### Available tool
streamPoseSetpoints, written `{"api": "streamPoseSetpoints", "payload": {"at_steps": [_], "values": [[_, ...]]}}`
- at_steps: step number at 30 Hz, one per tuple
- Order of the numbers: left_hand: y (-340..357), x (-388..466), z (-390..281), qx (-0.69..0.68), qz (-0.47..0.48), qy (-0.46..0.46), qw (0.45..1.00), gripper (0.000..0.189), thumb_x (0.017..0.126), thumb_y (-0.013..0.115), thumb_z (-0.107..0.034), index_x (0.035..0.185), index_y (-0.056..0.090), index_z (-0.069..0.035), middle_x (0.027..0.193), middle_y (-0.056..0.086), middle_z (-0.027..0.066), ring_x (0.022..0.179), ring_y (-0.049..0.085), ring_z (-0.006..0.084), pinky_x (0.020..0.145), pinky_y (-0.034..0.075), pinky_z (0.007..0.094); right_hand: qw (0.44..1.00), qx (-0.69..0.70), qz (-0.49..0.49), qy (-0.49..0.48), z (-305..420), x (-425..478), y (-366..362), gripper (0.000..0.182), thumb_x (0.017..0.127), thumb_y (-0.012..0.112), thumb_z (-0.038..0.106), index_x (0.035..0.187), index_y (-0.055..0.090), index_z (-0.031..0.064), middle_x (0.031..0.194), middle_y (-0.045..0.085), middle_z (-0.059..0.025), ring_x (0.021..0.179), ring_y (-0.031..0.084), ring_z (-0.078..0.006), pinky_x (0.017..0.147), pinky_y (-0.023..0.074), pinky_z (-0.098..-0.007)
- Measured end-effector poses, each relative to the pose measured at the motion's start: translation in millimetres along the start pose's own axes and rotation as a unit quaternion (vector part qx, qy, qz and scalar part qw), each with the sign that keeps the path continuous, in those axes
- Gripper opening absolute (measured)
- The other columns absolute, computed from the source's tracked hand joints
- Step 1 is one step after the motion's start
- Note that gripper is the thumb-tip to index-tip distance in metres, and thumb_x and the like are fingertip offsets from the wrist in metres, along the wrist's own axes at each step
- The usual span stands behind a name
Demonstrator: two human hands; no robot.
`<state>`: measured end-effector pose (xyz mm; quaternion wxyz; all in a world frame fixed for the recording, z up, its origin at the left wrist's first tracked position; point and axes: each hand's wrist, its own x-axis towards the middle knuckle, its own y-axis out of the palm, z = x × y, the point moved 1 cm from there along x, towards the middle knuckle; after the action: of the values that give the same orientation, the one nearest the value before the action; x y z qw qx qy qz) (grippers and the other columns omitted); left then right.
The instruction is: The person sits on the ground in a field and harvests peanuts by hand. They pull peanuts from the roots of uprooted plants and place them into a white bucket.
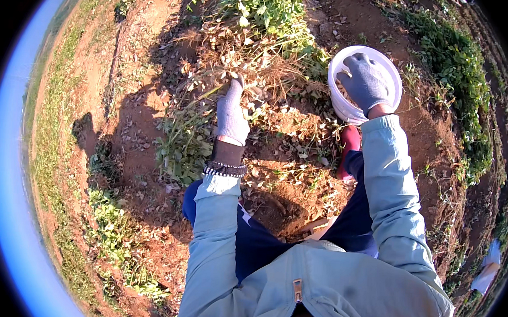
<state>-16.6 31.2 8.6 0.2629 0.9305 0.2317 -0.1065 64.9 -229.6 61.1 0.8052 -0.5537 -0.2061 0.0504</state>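
Note:
My left hand (232,112), in a grey knit glove, is closed around the stems of an uprooted leafy plant (183,148), which looks like a peanut plant. Its leaves hang to the left of my wrist; the grip itself is partly hidden. Just beyond lies a heap of pulled plants (280,71) with dry, tangled roots towards me and green leaves farther away. Over the mouth of a white plastic bucket (343,106) is my right hand (368,82), gloved too, back upward and thumb spread from the fingers. Its palm and most of the bucket's contents are hidden.
A red boot (350,150) stands right below the bucket. Reddish soil (277,207) with dry leaves lies between my legs. A row of green plants (464,92) runs along the right, and more leafy plants (112,224) lie at left. A pale sheet-like object (487,267) is at far right.

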Motion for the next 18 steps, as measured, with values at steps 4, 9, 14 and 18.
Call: {"api": "streamPoseSetpoints", "payload": {"at_steps": [4, 9, 14, 18], "values": [[4.4, -11.9, -13.7, 0.187, -0.06, -0.044, 0.979, 0.028, 0.09, 0.061, -0.029, 0.096, 0.07, -0.003, 0.085, 0.066, -0.002, 0.077, 0.057, 0.0084, 0.073, 0.043, 0.0247, 0.98, 0.177, -0.029, -0.087, 61.6, 2.1, -20.1, 0.029, 0.084, 0.063, 0.031, 0.107, 0.06, 0.0134, 0.101, 0.061, -0.009, 0.096, 0.061, -0.0291, 0.08, 0.0488, -0.0415], [16.9, -20.8, -21.6, 0.371, 0.039, 0.035, 0.927, 0.032, 0.09, 0.062, -0.029, 0.098, 0.068, 0.001, 0.085, 0.067, 0.0008, 0.079, 0.057, 0.0073, 0.069, 0.044, 0.0247, 0.988, 0.006, 0.075, -0.138, 107.5, -14.1, 53.9, 0.024, 0.083, 0.06, 0.025, 0.101, 0.055, 0.0109, 0.087, 0.063, -0.0128, 0.085, 0.064, -0.0299, 0.068, 0.0498, -0.0438], [6.6, -25.0, -41.8, 0.159, 0.171, 0.021, 0.972, 0.056, 0.091, 0.054, -0.049, 0.098, 0.064, 0.006, 0.082, 0.067, 0.0111, 0.066, 0.063, 0.0152, 0.064, 0.051, 0.0257, 0.955, 0.287, 0.08, 0.002, 103.6, -2.8, 48.3, 0.021, 0.086, 0.057, 0.023, 0.082, 0.054, 0.0029, 0.066, 0.055, -0.0211, 0.068, 0.058, -0.0366, 0.063, 0.0463, -0.0431], [-20.1, -30.7, -63.5, 0.322, 0.205, -0.156, 0.911, 0.072, 0.082, 0.051, -0.069, 0.092, 0.063, 0.002, 0.077, 0.064, 0.01, 0.064, 0.064, 0.0144, 0.054, 0.048, 0.0217, 0.832, 0.534, 0.122, 0.088, 90.2, 3.5, 56.5, 0.026, 0.091, 0.059, 0.021, 0.085, 0.055, -0.0041, 0.071, 0.052, -0.0004, 0.068, 0.047, -0.0082, 0.061, 0.0428, -0.027]]}}
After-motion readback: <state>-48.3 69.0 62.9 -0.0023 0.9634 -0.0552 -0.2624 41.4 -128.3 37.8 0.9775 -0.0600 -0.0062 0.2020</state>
